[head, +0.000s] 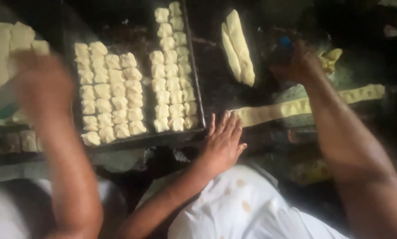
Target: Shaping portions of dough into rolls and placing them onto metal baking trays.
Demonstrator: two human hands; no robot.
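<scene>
Left hand [224, 140] lies flat and open, holding nothing, at the near end of the dough strip [305, 105], whose long axis runs rightward beneath the right hand [298, 66], its grip unclear.

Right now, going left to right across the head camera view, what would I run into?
Blurred raised hand → dark tray filled with cut dough pieces → left hand, flat at the tray's corner → right hand, curled. The long dough strip overlaps both hands, so it is left out.
</scene>
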